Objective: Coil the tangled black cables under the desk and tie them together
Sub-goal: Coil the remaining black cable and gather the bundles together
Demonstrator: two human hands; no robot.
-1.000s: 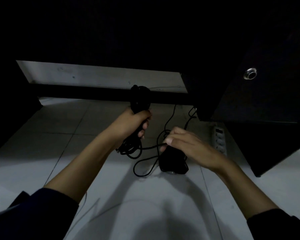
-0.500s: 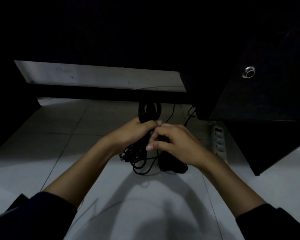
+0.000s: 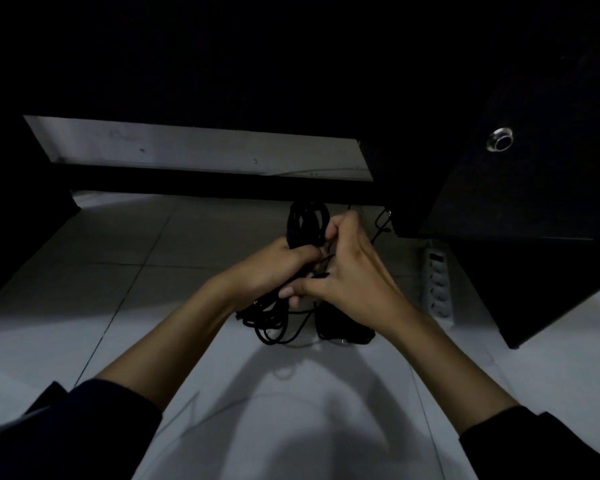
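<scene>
My left hand [image 3: 278,263] grips a bundle of coiled black cable [image 3: 307,223] at its middle; loops stick up above the fist and more loops [image 3: 271,318] hang below onto the white tiled floor. My right hand [image 3: 352,271] is pressed against the left hand, its fingers curled round a thin black strand by the bundle. A black power adapter [image 3: 343,330] lies on the floor under my right wrist. A thin black cable [image 3: 381,225] runs back toward the desk.
A white power strip [image 3: 437,282] lies on the floor at the right, beside a dark cabinet [image 3: 520,188] with a round metal lock [image 3: 499,140]. The dark desk underside fills the top. A pale wall strip [image 3: 201,150] shows behind.
My right hand left the adapter on the floor and rose to meet the left hand at the bundle. The cable strand came up with it, and the loose floor loop shrank.
</scene>
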